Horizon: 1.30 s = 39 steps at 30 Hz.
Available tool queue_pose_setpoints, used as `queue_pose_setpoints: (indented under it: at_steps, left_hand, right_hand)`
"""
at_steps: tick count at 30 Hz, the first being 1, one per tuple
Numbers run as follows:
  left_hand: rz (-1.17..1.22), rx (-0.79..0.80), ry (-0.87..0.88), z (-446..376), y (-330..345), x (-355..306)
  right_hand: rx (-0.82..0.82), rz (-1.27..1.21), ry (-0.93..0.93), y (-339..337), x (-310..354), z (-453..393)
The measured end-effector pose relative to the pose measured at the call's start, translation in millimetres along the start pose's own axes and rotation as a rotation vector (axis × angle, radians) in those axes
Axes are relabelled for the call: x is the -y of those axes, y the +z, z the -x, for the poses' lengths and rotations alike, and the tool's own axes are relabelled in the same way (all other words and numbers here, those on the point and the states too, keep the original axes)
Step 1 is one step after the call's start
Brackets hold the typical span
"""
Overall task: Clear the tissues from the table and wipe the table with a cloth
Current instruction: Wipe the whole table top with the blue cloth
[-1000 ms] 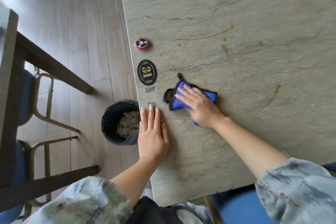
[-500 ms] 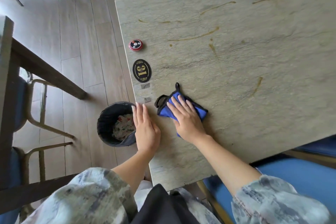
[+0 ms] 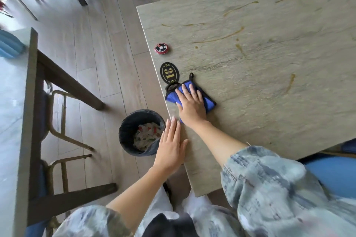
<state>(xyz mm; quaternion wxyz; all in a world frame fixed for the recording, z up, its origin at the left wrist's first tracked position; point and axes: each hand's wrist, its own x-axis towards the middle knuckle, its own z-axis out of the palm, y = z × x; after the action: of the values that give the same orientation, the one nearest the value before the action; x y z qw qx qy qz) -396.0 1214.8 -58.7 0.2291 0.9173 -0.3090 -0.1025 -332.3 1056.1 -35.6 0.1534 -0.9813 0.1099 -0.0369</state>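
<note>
Streaked table (image 3: 269,102): I'm mid-wipe, right hand (image 3: 191,105) flat, fingers straight, pressing the cloth (image 3: 209,102); left hand (image 3: 171,146) flat, holding nothing. Next, I'd sweep toward the stains (image 3: 217,38).

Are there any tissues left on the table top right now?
No: the table shows only the blue cloth, a number plaque, a round call button and brown streaks.

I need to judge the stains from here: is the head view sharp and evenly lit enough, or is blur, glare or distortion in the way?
Head view: the table middle is sharp under soft, even light with no glare, so the brown streaks read clearly; the right hand on the blue cloth is crisp; the edges smear, notably the sleeve and the left-side chairs; wide-angle bending curves the table edge.
</note>
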Motion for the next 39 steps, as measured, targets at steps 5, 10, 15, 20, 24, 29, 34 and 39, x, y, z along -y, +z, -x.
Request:
queue_pose_setpoints:
  at_steps: [5, 10, 15, 20, 24, 29, 34, 39]
  left_hand:
    - [-0.034, 0.038, 0.076, 5, -22, 17]
    - [-0.049, 0.066, 0.172, -1, -30, 25]
    - [0.110, 0.048, 0.101, 3, -22, 24]
    - [0.256, 0.027, 0.026, 2, -22, 18]
    - [0.290, 0.051, -0.009, 6, -21, 12]
    - [0.316, 0.056, -0.020, 5, -18, 8]
    - [0.359, 0.021, -0.032, 8, -15, 5]
    - [0.406, -0.027, -0.042, 6, -12, 6]
  right_hand:
    - [0.058, -0.002, -0.262, 1, -14, 36]
    - [-0.107, -0.040, 0.082, -10, -49, 64]
    - [-0.161, -0.024, 0.259, 3, -5, 106]
    - [-0.090, -0.013, 0.094, 3, 14, 198]
    - [-0.122, 0.029, 0.115, -8, -26, 220]
    - [-0.190, 0.089, 0.528, -18, -44, 179]
    - [-0.218, 0.097, 0.585, 1, 12, 155]
    - [-0.137, 0.067, 0.238, 17, 34, 199]
